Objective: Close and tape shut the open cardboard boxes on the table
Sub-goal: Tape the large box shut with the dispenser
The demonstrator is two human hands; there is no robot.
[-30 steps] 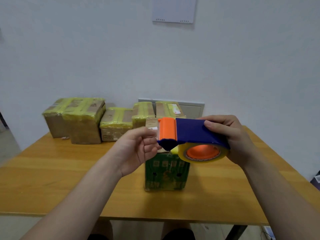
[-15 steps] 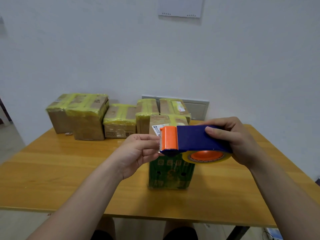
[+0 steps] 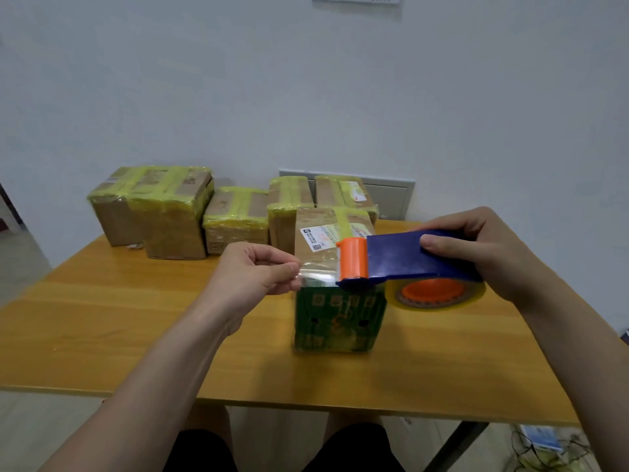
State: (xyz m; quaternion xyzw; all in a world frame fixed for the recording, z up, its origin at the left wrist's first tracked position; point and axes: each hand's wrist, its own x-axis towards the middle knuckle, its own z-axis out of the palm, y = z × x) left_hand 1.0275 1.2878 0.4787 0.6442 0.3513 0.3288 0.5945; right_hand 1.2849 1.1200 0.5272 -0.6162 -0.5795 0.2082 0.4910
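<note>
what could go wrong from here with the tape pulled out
The tape pinched by the left hand hangs free in the air, so it may fold and stick to itself. Both hands are busy, the right hand gripping the tape dispenser, so the green box stands unheld and might slide or get taped crooked.

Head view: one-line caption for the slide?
Left hand pinches the free end of clear tape stretched from the blue dispenser that the right hand grips, over the green box.

Bright even indoor light, soft faint shadows, wide-angle edge distortion, slight softness throughout
</note>
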